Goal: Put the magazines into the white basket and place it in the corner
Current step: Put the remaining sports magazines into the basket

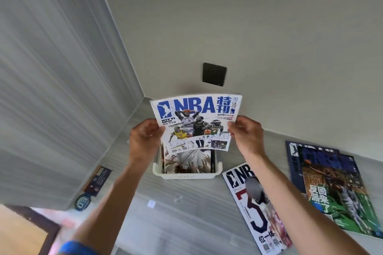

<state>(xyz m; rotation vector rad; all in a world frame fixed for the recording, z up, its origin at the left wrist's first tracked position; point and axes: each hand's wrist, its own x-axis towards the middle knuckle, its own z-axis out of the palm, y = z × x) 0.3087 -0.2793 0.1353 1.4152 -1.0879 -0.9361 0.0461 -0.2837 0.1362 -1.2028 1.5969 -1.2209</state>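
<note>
An NBA magazine (196, 122) with a white cover and blue title is held upright just above the white basket (186, 174), its lower edge over the basket's opening. The left hand (145, 136) pinches the cover's 9 o'clock edge and the right hand (246, 134) its 3 o'clock edge, the fingers of both clenched on the paper. Another magazine (186, 161) already stands inside the basket, which sits on the grey floor (186, 223) near the corner of the two walls. At 4 o'clock from the basket a white magazine with a large "3" (257, 217) lies flat, and farther that way a green-covered magazine (339, 198) lies on a dark blue one (292, 157). A dark wall socket (214, 74) is at 12 o'clock.
</note>
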